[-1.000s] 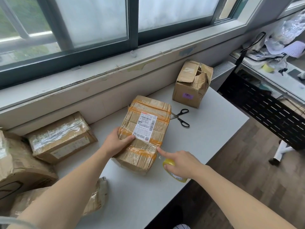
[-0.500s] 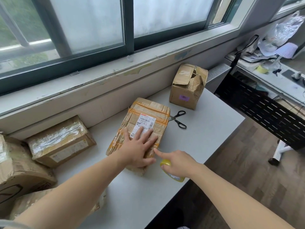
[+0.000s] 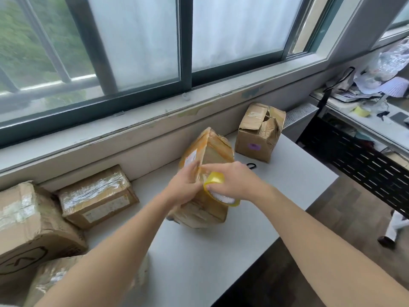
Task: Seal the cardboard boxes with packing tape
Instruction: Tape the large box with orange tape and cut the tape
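Note:
A taped cardboard box (image 3: pixel 212 151) with a shipping label stands tipped up on its edge in the middle of the white table (image 3: pixel 221 251). My left hand (image 3: pixel 183 189) grips its near left side. My right hand (image 3: pixel 232 180) holds a yellow roll of packing tape (image 3: pixel 218 185) against the box's near face. The box's lower part is hidden behind both hands.
A small box with crumpled open flaps (image 3: pixel 259 131) stands at the far right of the table. The scissors' handle (image 3: pixel 251 166) peeks out behind my right hand. A taped box (image 3: pixel 97 196) and larger boxes (image 3: pixel 28 227) crowd the left. The table edge drops off at right.
The box has been raised from lying flat to standing on its edge. My right hand lifted the tape roll off the table onto the box; my left hand shifted to the box's side.

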### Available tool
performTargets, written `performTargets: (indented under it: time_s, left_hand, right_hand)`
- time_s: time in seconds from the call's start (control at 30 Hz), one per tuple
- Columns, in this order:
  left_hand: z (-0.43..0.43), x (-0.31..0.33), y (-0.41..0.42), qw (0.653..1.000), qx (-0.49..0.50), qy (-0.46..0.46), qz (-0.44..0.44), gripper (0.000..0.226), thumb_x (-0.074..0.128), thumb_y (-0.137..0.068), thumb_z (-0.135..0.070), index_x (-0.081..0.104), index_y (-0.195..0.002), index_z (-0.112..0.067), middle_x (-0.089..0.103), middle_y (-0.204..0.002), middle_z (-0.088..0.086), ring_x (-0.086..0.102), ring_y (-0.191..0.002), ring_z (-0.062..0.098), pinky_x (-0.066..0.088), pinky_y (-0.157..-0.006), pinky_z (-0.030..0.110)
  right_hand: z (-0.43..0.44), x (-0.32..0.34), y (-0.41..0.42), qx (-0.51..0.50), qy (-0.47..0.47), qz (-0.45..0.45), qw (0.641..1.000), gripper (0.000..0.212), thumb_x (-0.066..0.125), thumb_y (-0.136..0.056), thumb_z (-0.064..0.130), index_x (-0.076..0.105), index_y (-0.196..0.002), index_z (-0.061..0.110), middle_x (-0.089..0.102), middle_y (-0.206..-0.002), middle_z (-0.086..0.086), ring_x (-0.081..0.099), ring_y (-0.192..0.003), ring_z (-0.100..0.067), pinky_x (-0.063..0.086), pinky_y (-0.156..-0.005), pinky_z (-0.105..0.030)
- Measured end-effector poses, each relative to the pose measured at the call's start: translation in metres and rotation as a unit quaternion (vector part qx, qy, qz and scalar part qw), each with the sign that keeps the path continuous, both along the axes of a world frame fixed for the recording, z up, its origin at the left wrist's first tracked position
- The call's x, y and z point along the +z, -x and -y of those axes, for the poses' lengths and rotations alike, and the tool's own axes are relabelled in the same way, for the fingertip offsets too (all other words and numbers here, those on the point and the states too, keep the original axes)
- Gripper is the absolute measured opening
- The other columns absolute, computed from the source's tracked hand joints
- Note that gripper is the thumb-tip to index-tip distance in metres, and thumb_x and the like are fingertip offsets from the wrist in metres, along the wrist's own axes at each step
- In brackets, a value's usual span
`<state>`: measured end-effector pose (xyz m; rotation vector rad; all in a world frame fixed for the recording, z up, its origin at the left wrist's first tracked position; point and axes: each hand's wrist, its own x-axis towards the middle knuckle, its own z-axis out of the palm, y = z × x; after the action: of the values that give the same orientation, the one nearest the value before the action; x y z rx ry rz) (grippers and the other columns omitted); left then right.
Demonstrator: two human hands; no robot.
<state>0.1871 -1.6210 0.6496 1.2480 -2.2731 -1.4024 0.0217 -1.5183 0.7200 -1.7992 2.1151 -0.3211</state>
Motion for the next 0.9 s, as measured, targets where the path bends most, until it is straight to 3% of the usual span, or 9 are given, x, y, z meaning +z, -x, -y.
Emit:
performTargets:
  time_s: [0.07,0.13,0.17,0.27,0.43,0.53,0.7,0.8,0.9]
  left_hand:
    - [0.009,0.002,-0.012,0.995,0.072,-0.059,-0.045,0.075,0.065,-0.090,-0.040,0.032,-0.157,-0.046,0.045,-0.154,-0.007,0.048,-0.136,0.020,0.050,-0.100,0.036]
    - [0.008,-0.006,-0.026,0.994,0.071,-0.082,-0.026,0.069,0.063,-0.097,-0.039,0.029,-0.156,-0.050,0.048,-0.148,-0.006,0.053,-0.123,0.020,0.055,-0.075,0.029]
    - [0.006,-0.013,-0.031,0.995,0.064,-0.081,-0.013,0.067,0.061,-0.099,-0.039,0.028,-0.156,-0.051,0.049,-0.146,-0.006,0.055,-0.119,0.020,0.056,-0.071,0.029]
    - [0.002,-0.028,-0.038,0.994,0.083,-0.064,-0.015,0.061,0.055,-0.102,-0.039,0.028,-0.155,-0.053,0.056,-0.142,-0.004,0.058,-0.116,0.021,0.057,-0.086,0.035]
    - [0.001,-0.042,-0.034,0.998,0.048,-0.014,0.024,0.056,0.049,-0.105,-0.036,0.028,-0.156,-0.049,0.062,-0.138,-0.001,0.058,-0.125,0.027,0.047,-0.103,0.036]
    - [0.002,-0.049,-0.032,0.998,0.059,0.008,0.024,0.053,0.047,-0.106,-0.033,0.033,-0.155,-0.045,0.062,-0.140,0.001,0.058,-0.126,0.029,0.046,-0.105,0.037]
    - [0.002,-0.047,-0.024,0.999,0.027,0.021,0.025,0.056,0.047,-0.107,-0.032,0.026,-0.159,-0.040,0.058,-0.132,-0.001,0.059,-0.106,0.023,0.047,-0.096,0.032]
    - [0.008,-0.053,-0.020,0.998,0.030,0.028,0.041,0.055,0.042,-0.108,-0.031,0.025,-0.161,-0.037,0.057,-0.146,0.004,0.055,-0.128,0.030,0.043,-0.104,0.033]
    - [0.014,-0.056,-0.027,0.998,0.040,0.013,0.044,0.053,0.041,-0.109,-0.030,0.027,-0.160,-0.036,0.057,-0.147,0.005,0.052,-0.134,0.031,0.039,-0.104,0.032]
  right_hand:
    - [0.021,0.017,-0.004,0.018,0.019,0.012,1.000,0.063,0.069,-0.088,0.051,0.048,-0.147,0.048,0.066,-0.136,0.007,0.059,-0.124,-0.020,0.051,-0.099,-0.037]
    - [0.032,0.020,-0.013,0.058,0.005,-0.018,0.998,0.067,0.068,-0.089,0.052,0.043,-0.151,0.046,0.064,-0.141,0.004,0.056,-0.129,-0.022,0.049,-0.101,-0.038]
    - [0.034,0.017,-0.017,0.079,-0.011,-0.031,0.996,0.068,0.067,-0.090,0.053,0.042,-0.152,0.046,0.062,-0.142,0.004,0.055,-0.130,-0.023,0.049,-0.102,-0.038]
    - [0.028,0.001,-0.029,0.098,-0.024,-0.002,0.995,0.064,0.066,-0.090,0.048,0.042,-0.150,0.047,0.063,-0.139,0.008,0.057,-0.127,-0.020,0.050,-0.099,-0.038]
    - [0.021,-0.009,-0.034,0.087,-0.025,-0.008,0.996,0.063,0.060,-0.090,0.051,0.038,-0.149,0.049,0.069,-0.103,0.004,0.065,-0.100,-0.023,0.054,-0.080,-0.036]
    - [0.021,-0.001,-0.026,0.072,-0.084,-0.038,0.993,0.069,0.057,-0.091,0.045,0.031,-0.154,0.050,0.068,-0.101,-0.001,0.062,-0.095,-0.023,0.048,-0.073,-0.033]
    - [0.004,0.004,-0.013,0.076,-0.185,-0.045,0.979,0.078,0.053,-0.094,0.047,0.010,-0.159,0.053,0.054,-0.081,0.009,0.056,-0.075,-0.015,0.047,-0.063,-0.031]
    - [-0.008,0.004,-0.006,0.076,-0.260,-0.089,0.958,0.086,0.050,-0.095,0.043,-0.006,-0.160,0.049,0.052,-0.094,0.000,0.056,-0.085,-0.022,0.049,-0.069,-0.034]
    - [-0.031,-0.011,0.001,0.065,-0.275,-0.104,0.954,0.088,0.047,-0.096,0.045,-0.018,-0.154,0.056,0.057,-0.085,-0.007,0.059,-0.076,-0.023,0.055,-0.068,-0.039]
